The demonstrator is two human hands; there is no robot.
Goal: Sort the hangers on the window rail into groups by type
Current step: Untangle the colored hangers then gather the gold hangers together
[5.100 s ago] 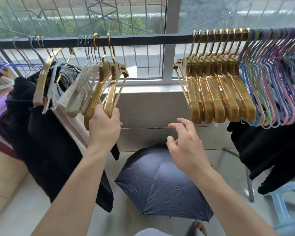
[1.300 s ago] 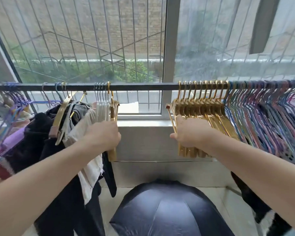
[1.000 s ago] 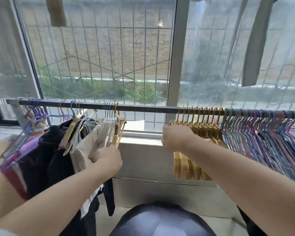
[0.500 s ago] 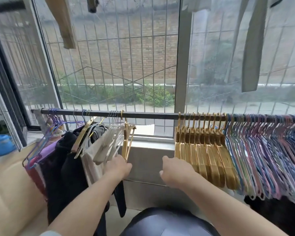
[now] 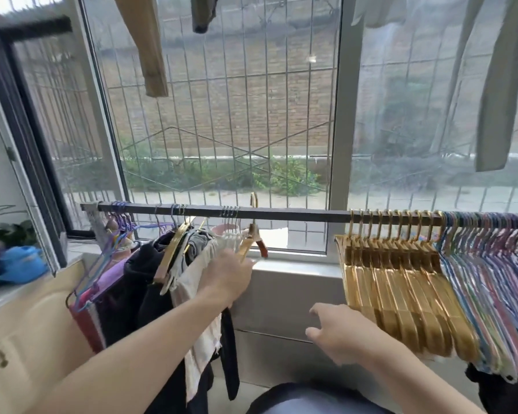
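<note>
A black window rail [image 5: 296, 215] runs across the view. At its right hang several gold hangers [image 5: 401, 282] packed together, then many thin coloured hangers [image 5: 497, 282]. Left of centre hang a few white hangers [image 5: 231, 234] and clothes on hangers. My left hand [image 5: 226, 277] grips the arm of a single gold hanger [image 5: 251, 237], whose hook rises above the rail. My right hand [image 5: 338, 333] is below and left of the gold group, fingers apart and holding nothing.
Dark and pale clothes [image 5: 150, 279] hang at the left end of the rail beside thin purple hangers [image 5: 117, 234]. A dark umbrella [image 5: 296, 398] lies below. A blue watering can [image 5: 21, 261] sits on the left sill. Garments [image 5: 150, 46] hang overhead.
My right hand has let go of the gold group and dropped below it. My left hand has raised the single gold hanger so its hook is above the rail. The view has tilted upward.
</note>
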